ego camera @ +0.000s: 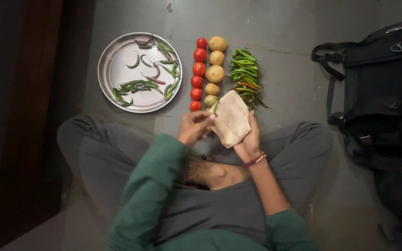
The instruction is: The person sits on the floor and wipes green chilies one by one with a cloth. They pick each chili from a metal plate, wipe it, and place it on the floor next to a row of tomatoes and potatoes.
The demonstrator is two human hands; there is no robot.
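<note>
Cloth fills my right hand (249, 139): a folded beige rag (231, 119), lying across my palm with my fingers curled up behind its far edge and my thumb along its lower side. My left hand (194, 127) is pressed together at the fingertips, pinching a thin green chilli (216, 108) at the rag's left edge; only its tip shows above my fingers. Both hands meet just above my crossed legs in grey trousers (117, 148).

Beyond the rag, on the grey stone floor (294, 28), a row of red tomatoes (197, 74) runs away from me, with a row of pale brown potatoes (215, 69) just beside it on the right. The nearest potato sits right against the rag's top corner. A heap of green chillies (244, 74) lies to the right of the potatoes, its near end tucked behind the rag. To the left of the tomatoes stands a round steel plate (117, 69) holding scattered green chillies. A black bag (382, 83) stands well apart on the right, leaving a bare strip of floor between it and the chilli heap. A dark wall closes off the left side.
</note>
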